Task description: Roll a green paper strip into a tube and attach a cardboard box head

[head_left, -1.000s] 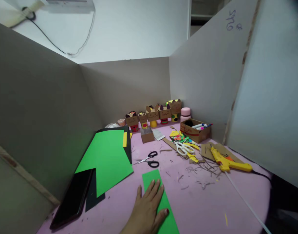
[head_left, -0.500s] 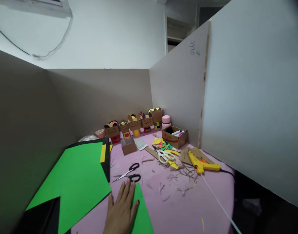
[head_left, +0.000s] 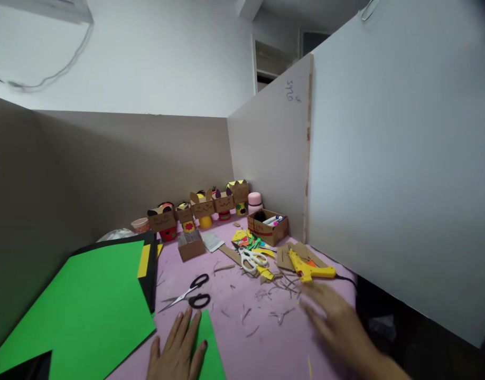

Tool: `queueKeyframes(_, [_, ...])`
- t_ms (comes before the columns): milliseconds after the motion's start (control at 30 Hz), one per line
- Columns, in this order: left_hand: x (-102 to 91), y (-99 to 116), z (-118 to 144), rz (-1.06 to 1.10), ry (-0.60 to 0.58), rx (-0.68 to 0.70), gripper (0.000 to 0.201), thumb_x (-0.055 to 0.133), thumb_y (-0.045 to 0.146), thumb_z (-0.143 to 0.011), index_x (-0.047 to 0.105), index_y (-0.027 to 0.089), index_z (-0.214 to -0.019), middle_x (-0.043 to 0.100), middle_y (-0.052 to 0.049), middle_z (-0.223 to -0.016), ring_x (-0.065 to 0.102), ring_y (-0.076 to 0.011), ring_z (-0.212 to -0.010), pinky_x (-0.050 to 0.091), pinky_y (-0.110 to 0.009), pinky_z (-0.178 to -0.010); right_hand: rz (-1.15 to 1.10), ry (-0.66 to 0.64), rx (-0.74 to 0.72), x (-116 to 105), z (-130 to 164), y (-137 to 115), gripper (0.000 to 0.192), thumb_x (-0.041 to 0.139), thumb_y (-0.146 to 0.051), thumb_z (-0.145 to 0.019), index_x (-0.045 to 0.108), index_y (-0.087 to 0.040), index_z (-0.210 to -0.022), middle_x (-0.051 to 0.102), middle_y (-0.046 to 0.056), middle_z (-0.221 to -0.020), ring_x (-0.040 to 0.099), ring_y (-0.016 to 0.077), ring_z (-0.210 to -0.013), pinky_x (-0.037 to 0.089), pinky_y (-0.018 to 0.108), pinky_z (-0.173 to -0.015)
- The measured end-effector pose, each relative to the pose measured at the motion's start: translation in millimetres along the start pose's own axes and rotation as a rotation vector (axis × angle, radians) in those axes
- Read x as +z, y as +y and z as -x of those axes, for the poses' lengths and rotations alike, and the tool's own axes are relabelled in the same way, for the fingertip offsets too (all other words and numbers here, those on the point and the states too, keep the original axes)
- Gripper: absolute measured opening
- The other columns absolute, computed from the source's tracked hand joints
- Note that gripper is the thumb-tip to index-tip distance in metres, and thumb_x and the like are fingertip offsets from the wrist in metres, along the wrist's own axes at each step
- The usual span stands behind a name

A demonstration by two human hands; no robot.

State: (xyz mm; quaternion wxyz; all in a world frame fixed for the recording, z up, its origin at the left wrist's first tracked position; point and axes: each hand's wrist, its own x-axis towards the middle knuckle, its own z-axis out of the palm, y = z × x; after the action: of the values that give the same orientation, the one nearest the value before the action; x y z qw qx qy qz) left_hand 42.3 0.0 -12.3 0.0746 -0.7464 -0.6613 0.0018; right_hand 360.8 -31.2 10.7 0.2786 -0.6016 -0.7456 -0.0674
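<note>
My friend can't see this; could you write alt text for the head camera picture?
A left hand lies palm-down on green paper on a pink table, black-handled scissors just beyond; a blurred right hand is near a yellow glue gun.

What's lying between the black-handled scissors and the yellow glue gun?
In the head view, white scissors, yellow paper scraps and thin brown strips lie between the black-handled scissors and the yellow glue gun.

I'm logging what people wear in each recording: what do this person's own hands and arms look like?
The left hand is bare, with no ring visible and what looks like dark red polish on the thumbnail. The right hand looks ungloved, but blur hides finer details. No sleeve shows on the right forearm.
</note>
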Motion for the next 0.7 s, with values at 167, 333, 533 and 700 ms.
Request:
queueKeyframes(167, [4.3,-2.9,0.1,0.021,0.021,-0.002,0.053,0.026,0.036,-0.088,0.030,0.019,-0.138,0.024,-0.006,-0.147,0.026,-0.0254,-0.135,0.022,-0.056,-0.104,0.088,-0.110,0.124,11.7,-56.5,66.5,0.056,0.045,0.004,-0.068,0.055,-0.009,-0.121,0.054,0.019,-0.127,0.050,0.0283,-0.114,0.042,0.040,-0.091])
queueKeyframes(333, [6.8,-5.2,-0.2,0.064,0.036,0.003,0.053,0.030,0.037,-0.087,0.036,0.019,-0.136,0.030,-0.009,-0.145,0.031,-0.0271,-0.133,0.024,-0.057,-0.104,0.069,-0.183,0.121,34.3,-65.3,85.5,0.048,0.044,-0.001,-0.072,0.058,-0.012,-0.117,0.057,0.019,-0.121,0.052,0.0296,-0.110,0.040,0.042,-0.087])
queueKeyframes(533, [8.9,-6.6,-1.3,0.050,0.026,0.005,0.052,0.030,0.035,-0.087,0.036,0.019,-0.136,0.030,-0.008,-0.146,0.030,-0.0271,-0.133,0.024,-0.056,-0.104,-0.058,-0.157,0.094,33.6,-57.8,95.8,0.044,0.045,-0.005,-0.073,0.056,-0.013,-0.115,0.054,0.015,-0.122,0.049,0.0246,-0.113,0.038,0.038,-0.094])
queueKeyframes(700, [18.6,-13.3,0.3,0.113,0.097,0.036,0.052,0.031,0.036,-0.087,0.041,0.017,-0.134,0.035,-0.010,-0.144,0.033,-0.0281,-0.132,0.026,-0.057,-0.104,-0.207,-0.066,0.072,24.8,-40.9,89.8,0.049,0.038,-0.008,-0.076,0.046,-0.013,-0.123,0.047,0.014,-0.132,0.042,0.0208,-0.123,0.032,0.037,-0.103])
